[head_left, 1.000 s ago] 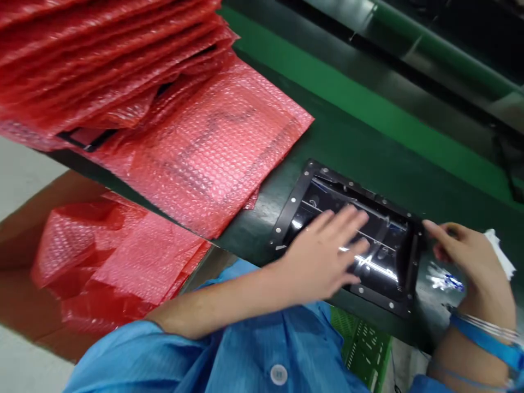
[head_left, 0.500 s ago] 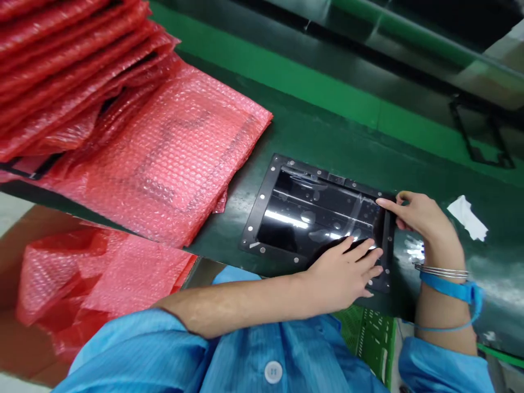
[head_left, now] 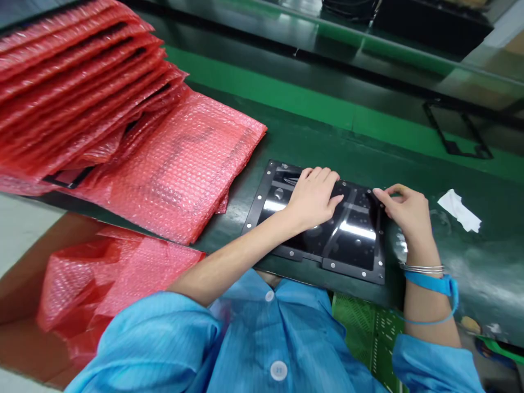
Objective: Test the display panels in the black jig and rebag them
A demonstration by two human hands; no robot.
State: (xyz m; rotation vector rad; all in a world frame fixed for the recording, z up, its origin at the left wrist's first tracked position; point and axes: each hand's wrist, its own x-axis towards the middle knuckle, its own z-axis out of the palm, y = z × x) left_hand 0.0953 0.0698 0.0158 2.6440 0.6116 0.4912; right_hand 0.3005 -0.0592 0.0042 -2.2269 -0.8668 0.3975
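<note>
A black framed panel point(head_left: 356, 234) with a glossy dark screen lies flat on the dark green table. Clear film with bubbles and creases covers its screen, and round silver dots run along the frame. My left hand point(head_left: 313, 199) rests palm down across the panel's upper middle, thumb apart, its fingertips by the far edge. At the far right corner of the panel is my right hand point(head_left: 407, 210), thumb and index finger pinched together. What sits between those fingertips is too small to make out. A blue strap and metal bangles circle my right wrist.
A stack of red bubble-wrap packs point(head_left: 94, 82) rises at the left, with a flat bubble-wrap pack point(head_left: 204, 158) beside the panel. More red wrap point(head_left: 90, 284) fills a cardboard box below. White crumpled paper point(head_left: 459, 210) lies at right; a black frame point(head_left: 458, 134) is behind it.
My left hand has moved from the panel's near right edge up and left to its far middle. My right hand stays at the far right corner. The view has shifted slightly.
</note>
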